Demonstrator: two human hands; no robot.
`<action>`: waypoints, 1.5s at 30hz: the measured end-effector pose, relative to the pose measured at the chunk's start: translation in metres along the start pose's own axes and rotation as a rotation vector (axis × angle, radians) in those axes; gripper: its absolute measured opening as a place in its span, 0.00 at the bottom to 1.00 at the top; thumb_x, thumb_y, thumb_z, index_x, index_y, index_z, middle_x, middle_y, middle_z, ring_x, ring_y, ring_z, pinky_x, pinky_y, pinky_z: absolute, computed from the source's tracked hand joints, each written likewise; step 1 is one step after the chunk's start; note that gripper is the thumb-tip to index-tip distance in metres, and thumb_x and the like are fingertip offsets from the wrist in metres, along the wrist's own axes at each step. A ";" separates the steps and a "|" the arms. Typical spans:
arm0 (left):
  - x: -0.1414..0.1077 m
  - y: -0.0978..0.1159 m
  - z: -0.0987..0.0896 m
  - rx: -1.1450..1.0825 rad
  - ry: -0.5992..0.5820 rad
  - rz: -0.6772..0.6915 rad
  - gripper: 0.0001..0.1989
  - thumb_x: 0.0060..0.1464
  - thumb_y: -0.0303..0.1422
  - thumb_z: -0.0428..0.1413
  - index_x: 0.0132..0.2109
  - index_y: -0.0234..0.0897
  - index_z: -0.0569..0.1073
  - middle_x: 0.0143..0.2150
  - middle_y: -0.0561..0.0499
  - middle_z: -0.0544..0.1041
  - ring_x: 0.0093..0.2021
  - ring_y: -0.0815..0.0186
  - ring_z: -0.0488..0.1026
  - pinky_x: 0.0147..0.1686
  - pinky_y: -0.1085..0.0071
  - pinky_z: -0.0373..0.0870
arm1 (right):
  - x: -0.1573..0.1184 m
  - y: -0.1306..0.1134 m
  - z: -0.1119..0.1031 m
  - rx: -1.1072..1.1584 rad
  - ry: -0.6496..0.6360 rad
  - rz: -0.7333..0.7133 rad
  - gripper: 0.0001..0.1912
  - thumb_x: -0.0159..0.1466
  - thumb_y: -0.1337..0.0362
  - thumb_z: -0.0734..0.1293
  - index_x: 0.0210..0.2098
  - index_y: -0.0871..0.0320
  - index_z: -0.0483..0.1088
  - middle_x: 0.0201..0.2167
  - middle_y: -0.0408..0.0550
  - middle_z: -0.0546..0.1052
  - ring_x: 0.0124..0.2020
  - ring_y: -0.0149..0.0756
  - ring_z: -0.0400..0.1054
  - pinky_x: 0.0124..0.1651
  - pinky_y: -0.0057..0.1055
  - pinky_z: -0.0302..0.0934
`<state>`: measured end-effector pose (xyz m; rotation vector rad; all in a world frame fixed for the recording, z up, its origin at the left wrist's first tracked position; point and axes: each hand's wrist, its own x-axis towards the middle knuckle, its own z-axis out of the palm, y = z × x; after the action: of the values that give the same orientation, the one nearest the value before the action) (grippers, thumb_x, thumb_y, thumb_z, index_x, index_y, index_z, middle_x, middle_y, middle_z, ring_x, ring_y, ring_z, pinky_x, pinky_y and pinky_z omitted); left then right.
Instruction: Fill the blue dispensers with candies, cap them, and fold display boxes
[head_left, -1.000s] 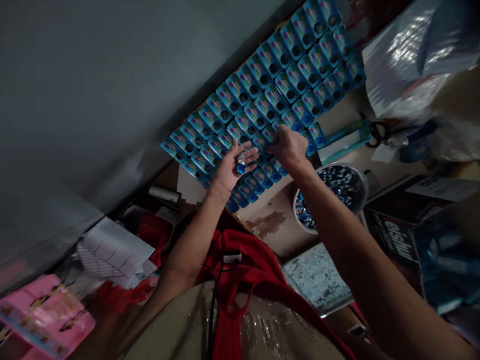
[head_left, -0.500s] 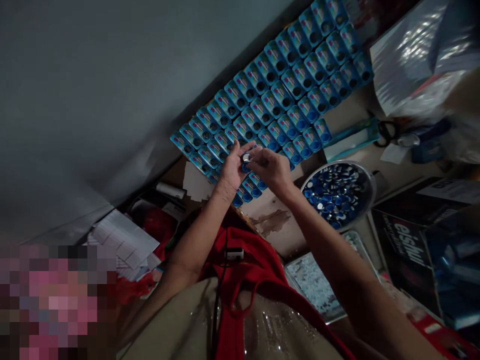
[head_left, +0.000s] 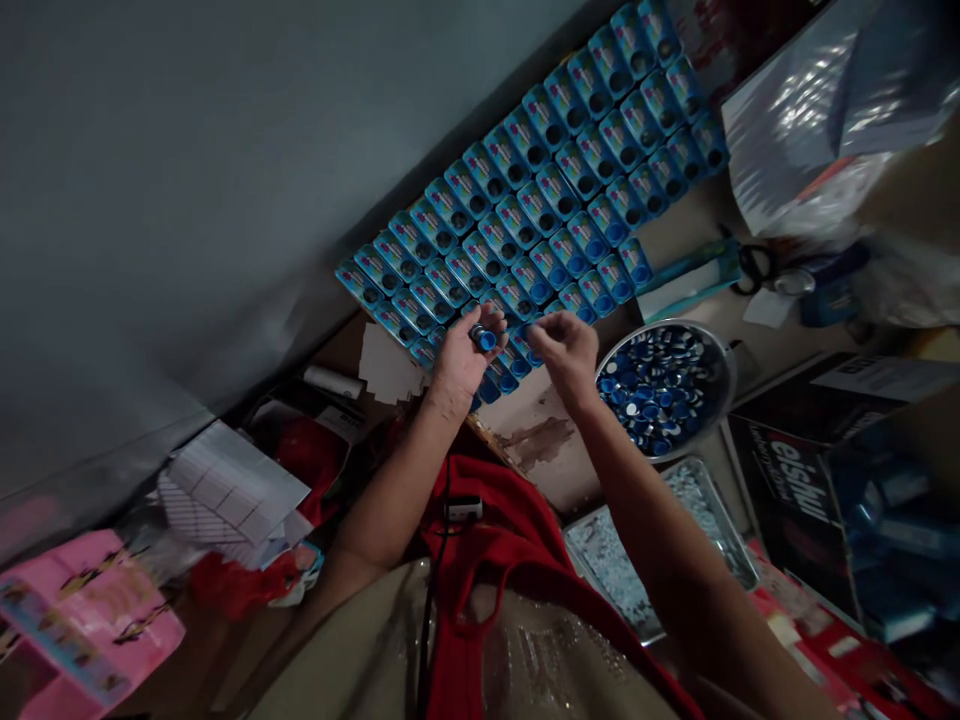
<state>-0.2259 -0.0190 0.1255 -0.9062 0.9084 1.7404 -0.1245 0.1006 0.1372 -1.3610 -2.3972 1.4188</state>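
Observation:
My left hand, palm up with its fingers curled, holds a small round blue cap with a dark and silvery side. To its right, a short gap away, is my right hand. Its thumb and fingers are pinched together, and anything between them is too small to make out. Both hands are over the near end of several slanting rows of small blue packs, each with a printed label and a round spot, dark on many and blue on others. Beside my right forearm, a metal bowl holds many blue and silver caps.
A metal tray of small pale pieces lies below the bowl. At right are a black box, scissors and plastic sheets. Papers and a pink bag are at left. A grey wall runs behind.
My hands have moved apart: the right has drawn away rightward from the cap in my left palm. The cap now shows its blue face. The view has shifted slightly.

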 end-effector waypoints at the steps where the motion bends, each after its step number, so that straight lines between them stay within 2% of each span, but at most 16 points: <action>1: -0.003 0.004 -0.002 -0.017 -0.024 0.003 0.07 0.67 0.31 0.56 0.41 0.36 0.78 0.35 0.52 0.83 0.37 0.69 0.81 0.48 0.70 0.77 | 0.007 0.003 -0.002 -0.011 0.045 0.014 0.06 0.61 0.62 0.67 0.33 0.57 0.75 0.28 0.46 0.78 0.30 0.38 0.73 0.36 0.33 0.66; 4: -0.007 0.016 -0.002 -0.043 -0.065 0.036 0.08 0.67 0.30 0.55 0.41 0.36 0.79 0.37 0.51 0.83 0.40 0.68 0.82 0.53 0.68 0.77 | 0.031 0.006 -0.003 -0.199 0.088 -0.068 0.04 0.59 0.65 0.67 0.33 0.57 0.75 0.30 0.46 0.79 0.33 0.39 0.73 0.41 0.34 0.66; 7: -0.004 0.024 0.000 -0.037 -0.090 0.053 0.09 0.67 0.33 0.56 0.42 0.37 0.80 0.39 0.49 0.84 0.46 0.65 0.83 0.59 0.64 0.75 | 0.050 -0.002 0.003 -0.485 -0.013 -0.161 0.04 0.59 0.68 0.67 0.32 0.56 0.75 0.38 0.51 0.81 0.40 0.42 0.74 0.45 0.36 0.64; 10: 0.003 0.028 0.002 -0.032 -0.116 0.065 0.09 0.66 0.33 0.55 0.42 0.37 0.80 0.42 0.48 0.84 0.52 0.62 0.82 0.62 0.62 0.73 | 0.064 -0.014 0.009 -0.723 -0.088 -0.110 0.03 0.61 0.67 0.69 0.35 0.56 0.75 0.42 0.52 0.81 0.43 0.44 0.74 0.43 0.36 0.61; 12: 0.008 0.028 0.000 -0.029 -0.137 0.070 0.09 0.64 0.30 0.55 0.43 0.37 0.80 0.43 0.47 0.84 0.56 0.61 0.81 0.64 0.61 0.72 | 0.072 -0.019 0.010 -0.825 -0.134 -0.050 0.06 0.61 0.65 0.71 0.40 0.56 0.75 0.41 0.51 0.81 0.42 0.45 0.74 0.43 0.35 0.59; 17: 0.011 0.025 -0.006 -0.019 -0.200 0.123 0.16 0.57 0.19 0.52 0.45 0.36 0.81 0.47 0.48 0.84 0.61 0.62 0.78 0.67 0.61 0.68 | 0.084 -0.027 0.005 -0.904 -0.193 -0.031 0.15 0.61 0.61 0.76 0.46 0.55 0.74 0.40 0.50 0.81 0.40 0.44 0.73 0.41 0.35 0.58; 20: 0.006 0.022 -0.009 0.004 -0.192 0.135 0.17 0.57 0.18 0.53 0.46 0.36 0.81 0.45 0.49 0.84 0.60 0.63 0.79 0.67 0.62 0.69 | 0.072 -0.031 0.005 -0.817 -0.161 -0.113 0.12 0.61 0.63 0.75 0.45 0.53 0.76 0.38 0.48 0.80 0.39 0.44 0.73 0.41 0.35 0.59; 24: 0.003 0.016 -0.016 0.046 -0.153 0.125 0.15 0.60 0.20 0.56 0.50 0.37 0.82 0.48 0.49 0.84 0.61 0.63 0.78 0.65 0.66 0.71 | 0.037 -0.026 0.017 -0.425 -0.154 -0.371 0.08 0.66 0.63 0.71 0.45 0.53 0.79 0.39 0.48 0.79 0.38 0.39 0.72 0.41 0.33 0.63; 27: 0.002 0.005 -0.018 0.049 -0.109 0.113 0.16 0.62 0.21 0.58 0.53 0.38 0.82 0.49 0.49 0.85 0.60 0.63 0.78 0.62 0.68 0.74 | 0.014 -0.014 0.027 -0.155 -0.153 -0.444 0.06 0.66 0.60 0.71 0.40 0.54 0.79 0.36 0.47 0.78 0.34 0.37 0.71 0.41 0.33 0.65; 30: -0.001 -0.011 -0.017 0.021 -0.080 0.102 0.14 0.63 0.21 0.58 0.51 0.38 0.82 0.45 0.50 0.85 0.59 0.63 0.80 0.60 0.68 0.76 | -0.002 0.001 0.030 0.012 -0.078 -0.408 0.10 0.65 0.56 0.71 0.31 0.54 0.74 0.32 0.47 0.76 0.34 0.37 0.71 0.41 0.35 0.67; 34: -0.007 -0.024 -0.023 -0.025 0.003 0.127 0.09 0.64 0.22 0.58 0.45 0.36 0.82 0.43 0.49 0.85 0.60 0.61 0.79 0.64 0.64 0.74 | -0.005 0.016 0.021 0.149 -0.037 -0.159 0.11 0.64 0.54 0.70 0.32 0.53 0.69 0.29 0.44 0.75 0.32 0.38 0.72 0.38 0.35 0.69; 36: -0.008 -0.022 -0.031 -0.037 0.041 0.178 0.06 0.63 0.24 0.61 0.44 0.35 0.81 0.43 0.48 0.85 0.61 0.60 0.79 0.65 0.63 0.72 | 0.003 0.018 0.017 0.006 -0.016 -0.078 0.07 0.62 0.58 0.70 0.34 0.53 0.70 0.29 0.43 0.76 0.31 0.38 0.72 0.38 0.35 0.68; 38: -0.009 -0.015 -0.041 -0.011 0.056 0.211 0.04 0.62 0.27 0.64 0.44 0.35 0.81 0.43 0.47 0.85 0.60 0.59 0.80 0.65 0.61 0.72 | 0.014 0.015 0.016 -0.254 -0.009 -0.106 0.03 0.60 0.64 0.69 0.35 0.55 0.75 0.34 0.47 0.79 0.34 0.39 0.73 0.43 0.37 0.68; 41: -0.010 -0.002 -0.050 0.070 0.031 0.205 0.06 0.62 0.32 0.65 0.44 0.35 0.81 0.43 0.45 0.85 0.58 0.58 0.81 0.65 0.59 0.72 | 0.029 0.004 0.021 -0.550 -0.059 -0.197 0.10 0.61 0.69 0.66 0.38 0.57 0.79 0.43 0.54 0.81 0.40 0.43 0.75 0.48 0.38 0.67; 45: -0.011 0.010 -0.052 0.096 -0.058 0.161 0.06 0.63 0.34 0.63 0.45 0.37 0.81 0.44 0.46 0.86 0.58 0.58 0.81 0.65 0.58 0.72 | 0.040 -0.011 0.028 -0.738 -0.168 -0.204 0.09 0.62 0.69 0.66 0.38 0.56 0.79 0.43 0.53 0.81 0.44 0.45 0.75 0.44 0.36 0.64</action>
<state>-0.2227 -0.0722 0.1135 -0.7328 1.0411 1.8331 -0.1685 0.1069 0.1135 -1.0446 -3.2345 0.6258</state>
